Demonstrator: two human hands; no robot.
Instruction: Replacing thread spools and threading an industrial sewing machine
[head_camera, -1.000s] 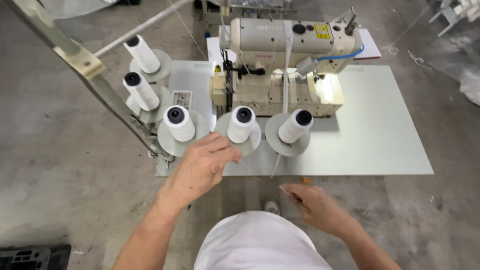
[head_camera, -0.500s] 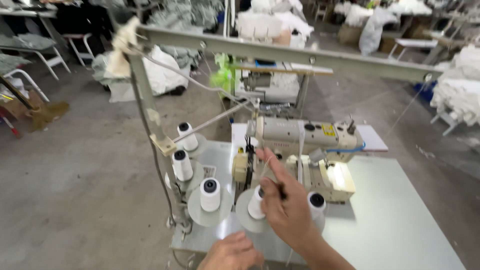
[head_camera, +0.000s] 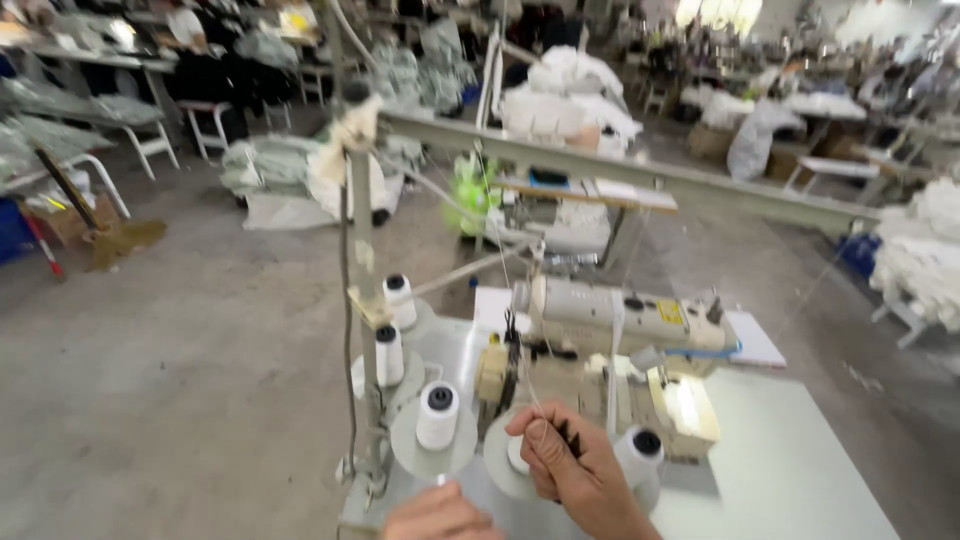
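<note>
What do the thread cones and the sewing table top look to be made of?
Thread cones: wound white thread, matte, on what seem dark plastic cores, judging by the black tops. Table top: smooth pale sheet, probably laminate, with a faint sheen. The right hand pinches a fine thread.

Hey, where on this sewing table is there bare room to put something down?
The widest bare patch is the table top right of the sewing machine, toward the near right edge. The left side is crowded: thread cones on round plates, the stand pole, and both hands, right hand pinching thread, left hand at the near edge.
</note>
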